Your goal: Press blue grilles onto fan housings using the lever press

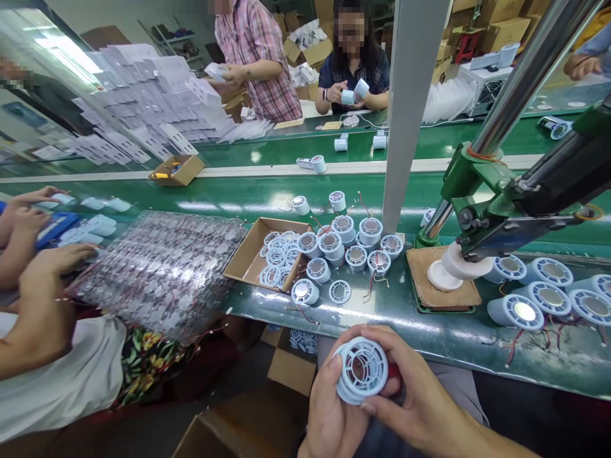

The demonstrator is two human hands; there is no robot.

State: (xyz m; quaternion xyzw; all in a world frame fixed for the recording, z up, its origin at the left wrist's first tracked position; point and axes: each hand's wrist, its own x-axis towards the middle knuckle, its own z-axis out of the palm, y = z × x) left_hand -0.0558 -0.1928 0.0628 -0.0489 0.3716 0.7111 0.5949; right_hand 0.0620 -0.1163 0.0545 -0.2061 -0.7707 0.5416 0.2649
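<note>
In front of my lap, my left hand [327,404] is closed around a light-blue round plastic housing, mostly hidden by fingers and by the ring above. My right hand [408,388] grips a light-blue spoked plastic ring [383,371] at the housing's open top; whether it is seated I cannot tell. Beyond them on the green bench, a loose spoked ring [339,292] lies flat beside several light-blue cylindrical housings [330,243] with silver centres and thin wires. A cardboard box [243,257] of similar rings stands to their left.
A green lever press [470,184] with a white round block [443,275] stands on the right, more housings [548,296] beyond it. A grey post [408,108] rises mid-bench. Left lies a clear-wrapped stack of parts [162,267] near a co-worker's hands [62,261]. Other people work across the belt.
</note>
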